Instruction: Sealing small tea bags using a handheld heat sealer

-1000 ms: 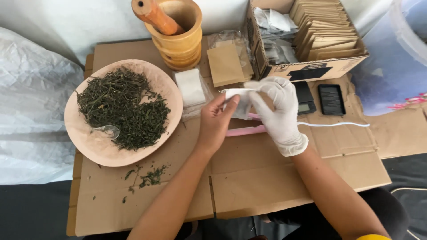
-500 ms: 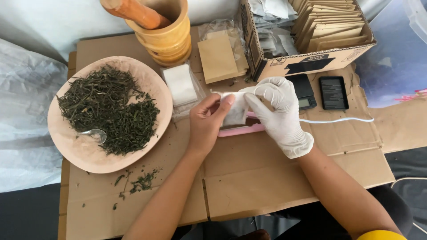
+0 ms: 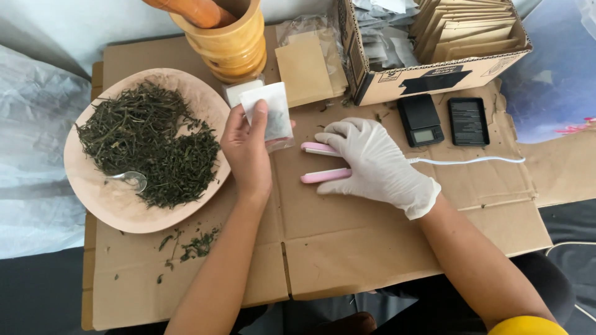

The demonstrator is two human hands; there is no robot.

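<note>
Since the earlier frame the hands have parted: the bare left hand [image 3: 247, 152] now pinches a filled white sachet [image 3: 268, 113] left of the pink sealer [image 3: 326, 162], on which the gloved right hand [image 3: 372, 162] rests closed, so the filling looks done and the sealing still to come.

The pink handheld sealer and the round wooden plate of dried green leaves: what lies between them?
In the head view, the bare left hand lies between the pink sealer and the wooden plate, holding up a small white sachet.
</note>
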